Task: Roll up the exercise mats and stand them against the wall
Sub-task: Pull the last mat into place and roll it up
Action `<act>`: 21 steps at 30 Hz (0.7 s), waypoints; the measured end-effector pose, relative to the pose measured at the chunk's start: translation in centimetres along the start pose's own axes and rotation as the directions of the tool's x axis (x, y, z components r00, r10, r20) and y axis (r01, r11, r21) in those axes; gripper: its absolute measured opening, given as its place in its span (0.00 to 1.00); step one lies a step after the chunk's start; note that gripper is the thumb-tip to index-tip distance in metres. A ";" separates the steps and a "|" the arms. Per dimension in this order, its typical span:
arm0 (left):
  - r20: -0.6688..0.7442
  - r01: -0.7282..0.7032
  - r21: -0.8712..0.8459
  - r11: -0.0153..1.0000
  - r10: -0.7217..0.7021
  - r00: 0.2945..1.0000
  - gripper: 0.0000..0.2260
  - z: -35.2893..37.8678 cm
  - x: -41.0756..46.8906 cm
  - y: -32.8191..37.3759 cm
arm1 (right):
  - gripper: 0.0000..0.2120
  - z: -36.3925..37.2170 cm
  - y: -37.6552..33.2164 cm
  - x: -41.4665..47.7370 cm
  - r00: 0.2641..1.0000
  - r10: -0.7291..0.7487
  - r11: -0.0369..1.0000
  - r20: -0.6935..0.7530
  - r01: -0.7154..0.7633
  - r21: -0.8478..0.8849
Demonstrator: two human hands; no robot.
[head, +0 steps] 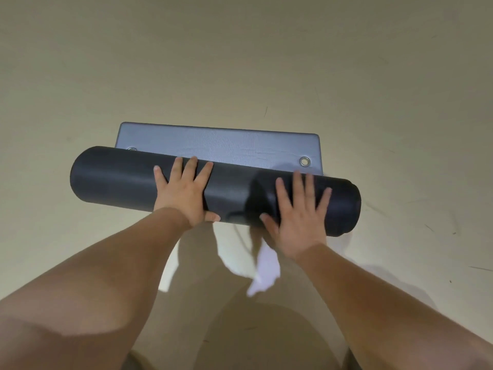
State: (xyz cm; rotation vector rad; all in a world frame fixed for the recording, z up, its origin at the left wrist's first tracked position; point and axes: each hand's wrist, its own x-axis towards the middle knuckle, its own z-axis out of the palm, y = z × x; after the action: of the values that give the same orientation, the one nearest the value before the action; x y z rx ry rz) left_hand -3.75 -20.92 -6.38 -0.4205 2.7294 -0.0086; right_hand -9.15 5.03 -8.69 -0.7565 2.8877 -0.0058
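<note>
Bare floor — mat nearly rolled.

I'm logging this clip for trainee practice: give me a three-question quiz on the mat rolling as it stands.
1. True or false: both hands press flat on top of the roll.
2. How many metal eyelets show on the flat end of the mat?
3. Is the mat fully rolled? A) yes B) a short strip is left C) not started

Key: 1 true: left hand and right hand lie open, fingers spread. 2 two, one eyelet clear, the other half hidden. 3 B.
</note>
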 end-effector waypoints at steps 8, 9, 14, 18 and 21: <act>0.186 -0.037 -0.019 0.999 0.040 0.982 0.55 -4.1 5.0 0.3 | 0.56 -0.7 -0.8 4.6 0.988 -0.027 0.999 0.153 0.022 0.032; 0.144 -0.080 -0.018 0.997 0.082 0.986 0.54 -4.1 4.8 0.6 | 0.59 -1.3 -0.6 5.6 0.986 -0.026 0.999 0.167 0.020 0.034; 0.082 -0.105 0.084 0.991 0.099 0.992 0.67 -2.4 4.0 2.3 | 0.71 -4.1 0.6 11.6 0.961 -0.080 0.996 0.264 0.070 0.047; 0.094 -0.068 0.003 0.998 0.068 0.993 0.68 -4.3 8.4 2.0 | 0.66 -5.0 0.5 13.2 0.980 -0.113 0.993 0.166 0.116 -0.006; 0.153 -0.056 -0.039 0.998 0.061 0.986 0.66 -6.4 11.8 2.0 | 0.63 -4.4 -0.2 11.9 0.976 -0.181 0.979 0.122 0.191 -0.072</act>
State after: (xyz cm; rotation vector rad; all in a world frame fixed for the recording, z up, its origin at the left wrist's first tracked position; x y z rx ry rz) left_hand -17.09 -22.81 -4.87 -0.3355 2.5913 0.0829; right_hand -19.94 -1.14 -6.16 -1.0052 2.7126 0.1332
